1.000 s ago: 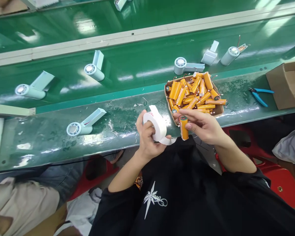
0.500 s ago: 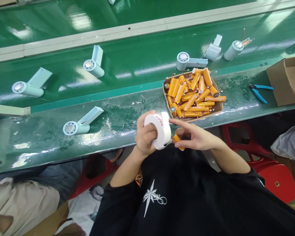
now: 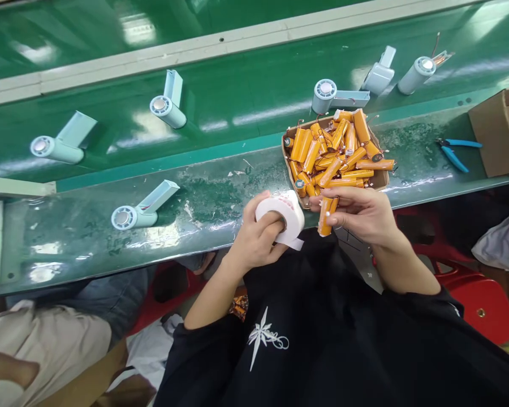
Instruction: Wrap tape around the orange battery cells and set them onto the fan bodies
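1. a workshop, by its look a factory assembly line.
2. a long, scuffed green bench [image 3: 214, 189] crosses the middle of the frame; beyond it run a glossy green strip [image 3: 237, 113] and a pale rail [image 3: 186, 47].
3. several matching pale blue fan bodies [image 3: 168, 113] are spread over the left and upper right, some with their handles open.
4. right of centre, a carton [image 3: 285, 161] is heaped with wired orange cells [image 3: 309, 155].
5. blue cutters [image 3: 454, 158] and a cardboard box [image 3: 490, 135] sit at the right.
6. a red stool [image 3: 486, 308] lower right, a co-worker [image 3: 55, 339] lower left.
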Motion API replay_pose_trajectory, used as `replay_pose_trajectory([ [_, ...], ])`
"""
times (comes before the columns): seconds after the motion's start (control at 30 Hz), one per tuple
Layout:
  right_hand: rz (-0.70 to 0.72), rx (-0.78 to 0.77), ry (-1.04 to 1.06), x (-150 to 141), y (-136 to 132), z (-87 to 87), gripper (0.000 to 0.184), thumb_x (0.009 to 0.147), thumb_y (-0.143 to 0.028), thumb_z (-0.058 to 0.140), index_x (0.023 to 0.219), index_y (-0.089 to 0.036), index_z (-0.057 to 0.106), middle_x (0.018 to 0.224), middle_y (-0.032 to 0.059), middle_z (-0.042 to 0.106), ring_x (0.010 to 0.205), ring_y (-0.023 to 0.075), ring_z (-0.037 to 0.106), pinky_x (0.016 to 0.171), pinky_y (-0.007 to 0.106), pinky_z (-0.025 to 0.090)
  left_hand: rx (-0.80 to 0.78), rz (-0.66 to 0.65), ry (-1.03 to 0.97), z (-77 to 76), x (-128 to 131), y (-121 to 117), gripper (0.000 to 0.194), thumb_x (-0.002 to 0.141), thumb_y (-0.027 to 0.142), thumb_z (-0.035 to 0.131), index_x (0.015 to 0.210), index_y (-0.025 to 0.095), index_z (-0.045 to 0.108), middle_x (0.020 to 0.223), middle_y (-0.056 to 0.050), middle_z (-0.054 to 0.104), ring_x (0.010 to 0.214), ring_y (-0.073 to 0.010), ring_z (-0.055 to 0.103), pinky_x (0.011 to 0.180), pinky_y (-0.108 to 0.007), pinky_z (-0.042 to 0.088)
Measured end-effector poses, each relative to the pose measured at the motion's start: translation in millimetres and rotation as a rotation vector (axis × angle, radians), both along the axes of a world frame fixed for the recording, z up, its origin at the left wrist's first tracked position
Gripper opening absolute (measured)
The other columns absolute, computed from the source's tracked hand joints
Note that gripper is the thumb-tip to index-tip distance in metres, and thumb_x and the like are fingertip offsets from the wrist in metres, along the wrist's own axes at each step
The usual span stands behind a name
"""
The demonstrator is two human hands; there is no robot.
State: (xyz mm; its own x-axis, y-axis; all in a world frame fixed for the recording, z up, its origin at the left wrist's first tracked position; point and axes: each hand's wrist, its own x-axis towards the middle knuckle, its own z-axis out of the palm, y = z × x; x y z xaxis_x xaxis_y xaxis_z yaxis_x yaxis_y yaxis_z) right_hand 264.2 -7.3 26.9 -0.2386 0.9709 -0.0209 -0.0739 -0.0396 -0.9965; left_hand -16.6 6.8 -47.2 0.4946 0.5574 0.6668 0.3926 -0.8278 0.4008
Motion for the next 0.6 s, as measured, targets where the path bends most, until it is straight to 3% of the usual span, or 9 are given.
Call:
replay_pose_trajectory([
  [0.1,-0.006,0.113,-0.226,2,5,8.3,0.046,0.085,-0.048,0.097,0.125,-0.027,0.088,0.113,0.0062,0.087,0.094,0.0246,0.084,0.085,0.038,0.072,0.025,-0.041,0.142,2.0,-1,-2,0.024,0.091,0.019,0.078,0.113,0.027,0.069,0.116,-0.008,0.076,0.150,-0.0433,0.058,0.121,-0.075,0.053],
  [0.23,0.074,0.209,-0.439,0,12,11.7,0.043,0.090,-0.043,0.092,0.129,-0.027,0.088,0.098,0.0030,0.087,0.078,0.0199,0.078,0.075,0.032,0.067,0.114,-0.073,0.247,10.4,-1,0,0.023,0.090,0.008,0.071,0.105,0.026,0.073,0.111,-0.006,0.077,0.147,-0.0399,0.062,0.117,-0.068,0.062],
  [0.4,0.095,0.173,-0.445,2,17,11.2,0.041,0.089,-0.044,0.092,0.125,-0.025,0.088,0.099,0.0029,0.087,0.083,0.0203,0.080,0.082,0.032,0.068,0.156,-0.111,0.312,18.9,2,2,0.025,0.098,0.003,0.062,0.107,0.023,0.075,0.113,-0.006,0.078,0.148,-0.0364,0.063,0.122,-0.064,0.061],
  [0.47,-0.017,0.156,-0.338,2,19,8.7,0.046,0.088,-0.050,0.093,0.125,-0.025,0.087,0.106,0.0047,0.087,0.092,0.0236,0.083,0.087,0.036,0.071,0.089,-0.074,0.307,17.2,3,1,0.025,0.104,0.007,0.060,0.116,0.022,0.075,0.119,-0.007,0.077,0.156,-0.0410,0.056,0.124,-0.067,0.059],
  [0.6,-0.428,0.227,-0.065,-21,15,-11.2,0.063,0.089,-0.067,0.087,0.141,-0.033,0.076,0.133,0.0081,0.082,0.120,0.0305,0.082,0.098,0.046,0.072,0.076,0.075,0.187,9.3,18,-6,0.029,0.106,0.015,0.066,0.134,0.020,0.072,0.131,-0.013,0.076,0.165,-0.0485,0.042,0.123,-0.070,0.058],
])
